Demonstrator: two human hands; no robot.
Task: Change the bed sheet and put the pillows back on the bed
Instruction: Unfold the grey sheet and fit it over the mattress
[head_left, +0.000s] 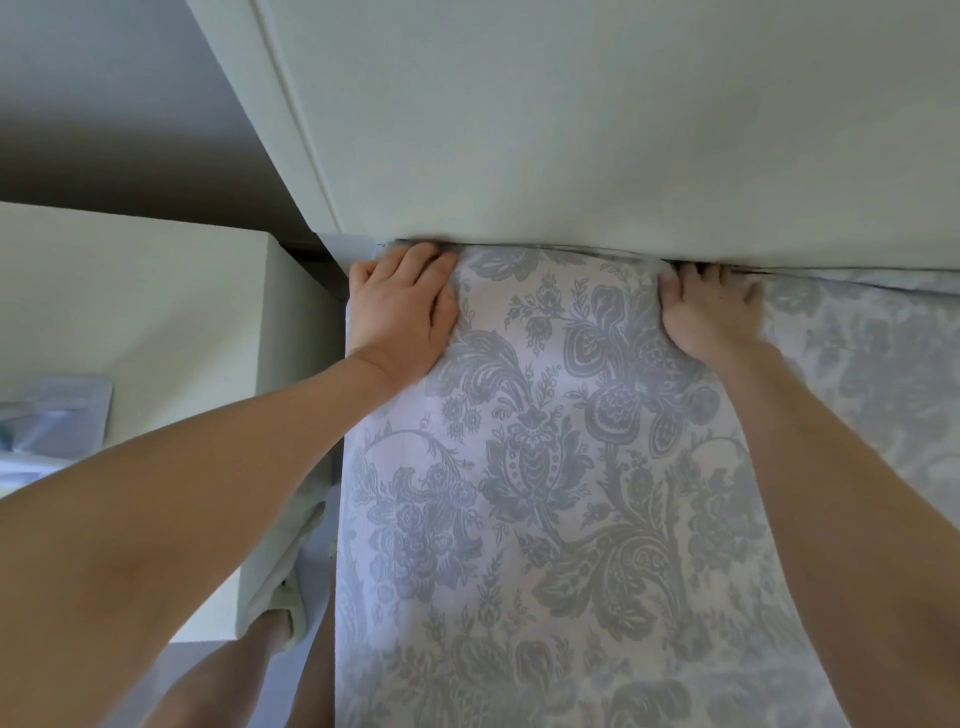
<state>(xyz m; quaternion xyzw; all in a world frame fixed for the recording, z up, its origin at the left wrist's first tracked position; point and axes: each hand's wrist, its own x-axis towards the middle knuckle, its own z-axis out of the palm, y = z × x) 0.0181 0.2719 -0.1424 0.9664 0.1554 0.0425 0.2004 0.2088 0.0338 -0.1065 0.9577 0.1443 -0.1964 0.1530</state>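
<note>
**A:** Head camera, looking down: a person's left hand (402, 306) lies palm-down at the top left corner of the mattress, fingers curled over the edge of the floral bed sheet (545, 467) where it meets the pale headboard (571, 130).

**B:** And the other hand?

**A:** The right hand (711, 306) is well apart from it along the same seam, fingers spread and their tips pushed into the dark gap between mattress and headboard. It is blurred, so whether it pinches cloth there cannot be told.

**B:** Where does the sheet sit?

**A:** It lies across the mattress, white with a grey damask pattern, fairly smooth between the two forearms. Its top edge runs along the foot of the headboard and bunches slightly beside each hand. Its left edge drops over the side of the bed.

**B:** Anything else close by?

**A:** A white bedside cabinet (156, 312) stands just left of the bed. In the narrow gap between cabinet and mattress, a foot in a pale slipper (291, 587) stands on a grey floor (171, 670). A blurred, pale object (57, 410) shows at the far left edge; what it is cannot be told.
</note>
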